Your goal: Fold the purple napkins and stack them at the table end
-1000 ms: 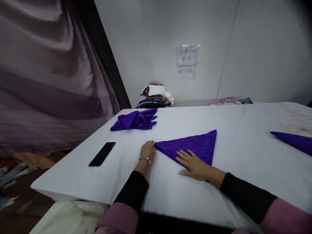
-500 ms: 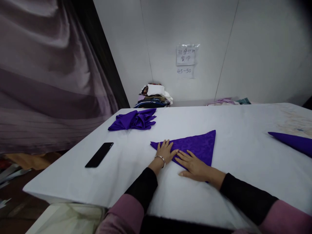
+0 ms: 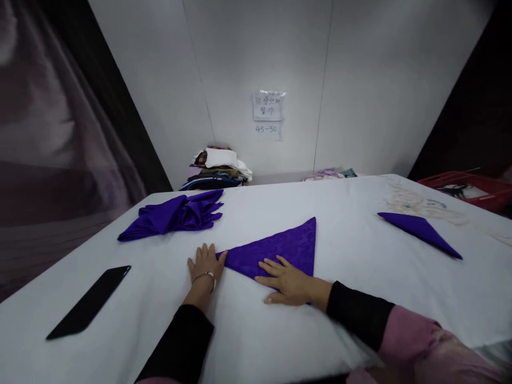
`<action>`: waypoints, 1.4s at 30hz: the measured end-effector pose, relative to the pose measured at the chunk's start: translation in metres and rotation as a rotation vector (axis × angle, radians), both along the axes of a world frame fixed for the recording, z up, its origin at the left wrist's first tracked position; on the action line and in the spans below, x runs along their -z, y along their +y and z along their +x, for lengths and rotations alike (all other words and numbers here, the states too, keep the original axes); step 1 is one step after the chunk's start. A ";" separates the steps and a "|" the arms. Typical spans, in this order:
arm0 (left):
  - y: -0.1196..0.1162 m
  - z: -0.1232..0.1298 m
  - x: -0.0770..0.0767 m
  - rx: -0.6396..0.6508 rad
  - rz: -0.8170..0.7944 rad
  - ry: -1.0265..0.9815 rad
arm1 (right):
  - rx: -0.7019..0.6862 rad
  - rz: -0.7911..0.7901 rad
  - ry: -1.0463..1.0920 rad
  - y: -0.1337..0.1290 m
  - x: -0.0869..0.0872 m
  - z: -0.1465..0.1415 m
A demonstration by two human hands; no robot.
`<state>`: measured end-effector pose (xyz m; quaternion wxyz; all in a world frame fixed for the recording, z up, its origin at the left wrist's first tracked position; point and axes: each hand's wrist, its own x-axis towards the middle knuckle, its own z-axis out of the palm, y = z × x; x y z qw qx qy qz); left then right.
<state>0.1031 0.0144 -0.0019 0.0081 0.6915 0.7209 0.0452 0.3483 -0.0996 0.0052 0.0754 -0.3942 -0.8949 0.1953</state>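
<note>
A purple cloth lies flat in a triangular shape on the white-covered table. Its narrow tip points left, where my left hand rests with fingers apart, the thumb side touching the tip. My right hand lies spread on the cloth's lower edge, palm down. A heap of purple cloths sits at the back left. On the right is a slim folded purple cloth.
A black phone-like slab lies at the left. Stacked clothes stand behind the table's back edge, below a paper sign. A red basket is at the far right.
The view has turned right. My left hand has slid left along the cloth to its narrow tip. My right hand stays spread on the lower edge.
</note>
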 end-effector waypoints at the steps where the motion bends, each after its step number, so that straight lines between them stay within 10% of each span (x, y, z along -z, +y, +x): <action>1: -0.004 0.007 -0.003 0.016 0.042 0.001 | 0.002 0.006 0.003 0.000 0.001 0.000; 9: -0.044 0.076 0.001 0.520 0.011 -0.069 | -0.010 0.039 0.051 0.000 -0.004 -0.002; 21: -0.045 0.077 0.009 0.506 -0.063 0.009 | 0.578 0.062 -0.152 0.052 0.008 0.081; 42: -0.042 0.076 0.012 0.519 -0.087 0.029 | 1.051 0.009 -0.284 0.132 0.013 0.184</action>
